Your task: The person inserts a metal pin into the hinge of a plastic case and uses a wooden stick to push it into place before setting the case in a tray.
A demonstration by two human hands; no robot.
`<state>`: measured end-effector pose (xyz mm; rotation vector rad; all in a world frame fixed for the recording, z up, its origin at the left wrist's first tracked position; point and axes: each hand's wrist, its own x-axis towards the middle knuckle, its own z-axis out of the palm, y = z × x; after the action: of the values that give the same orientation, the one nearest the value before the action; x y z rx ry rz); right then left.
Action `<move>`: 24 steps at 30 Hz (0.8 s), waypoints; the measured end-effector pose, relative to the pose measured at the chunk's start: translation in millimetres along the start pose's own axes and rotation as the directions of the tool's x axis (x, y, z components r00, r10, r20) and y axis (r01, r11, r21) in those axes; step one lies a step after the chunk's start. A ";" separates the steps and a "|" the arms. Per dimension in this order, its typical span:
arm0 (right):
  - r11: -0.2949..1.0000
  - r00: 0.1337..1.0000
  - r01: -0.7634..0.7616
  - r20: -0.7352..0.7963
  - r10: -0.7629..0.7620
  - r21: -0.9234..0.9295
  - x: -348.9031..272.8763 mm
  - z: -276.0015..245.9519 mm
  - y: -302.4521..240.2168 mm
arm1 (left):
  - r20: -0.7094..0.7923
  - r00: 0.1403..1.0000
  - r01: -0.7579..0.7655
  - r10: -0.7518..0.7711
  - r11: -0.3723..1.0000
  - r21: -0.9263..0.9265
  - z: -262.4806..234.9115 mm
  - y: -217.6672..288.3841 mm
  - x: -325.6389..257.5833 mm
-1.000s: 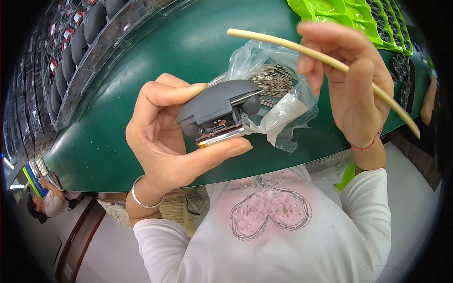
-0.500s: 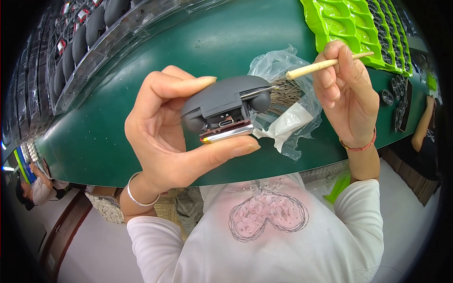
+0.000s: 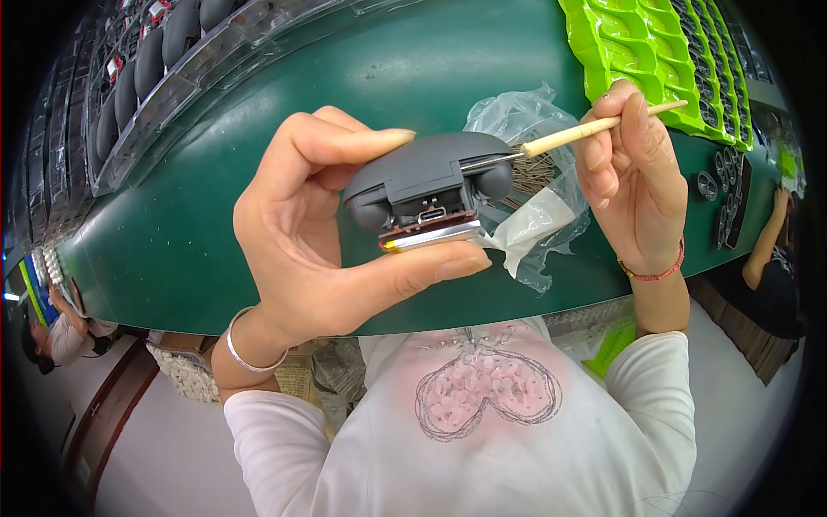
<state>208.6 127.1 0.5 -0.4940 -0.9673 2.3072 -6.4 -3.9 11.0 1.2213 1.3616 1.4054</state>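
Pale stick (image 3: 573,134): we've moved it against the metal pin (image 3: 493,161).
Left hand (image 3: 301,228): thumb and fingers clamp our dark casing (image 3: 422,168).
Right hand (image 3: 633,168): pinches the stick.

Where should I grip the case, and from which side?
I'd take the case from the left, as the left hand does: a finger over its domed top, the thumb under the silvery slab. Those opposed surfaces should suit a pinch and leave the port uncovered. The right end seems best avoided: a metal pin juts out there, with the stick at its tip.
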 end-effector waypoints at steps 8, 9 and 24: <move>0.986 0.987 -0.018 -0.159 -0.009 -0.168 0.8 13.5 1.7 | -0.012 0.998 0.060 -0.061 0.996 -0.061 0.9 -1.0 0.1; 0.985 0.988 -0.012 -0.156 -0.015 -0.171 0.8 13.8 2.0 | -0.012 0.998 0.060 -0.061 0.996 -0.062 0.6 -0.9 0.0; 1.000 0.999 0.004 -0.039 -0.005 -0.027 1.4 1.6 1.7 | -0.015 0.999 0.037 -0.038 0.998 -0.045 0.5 -1.8 0.3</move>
<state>206.0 126.2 0.2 -0.5450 -0.9815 2.2746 -6.1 -3.3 9.2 1.1524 1.3495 1.4146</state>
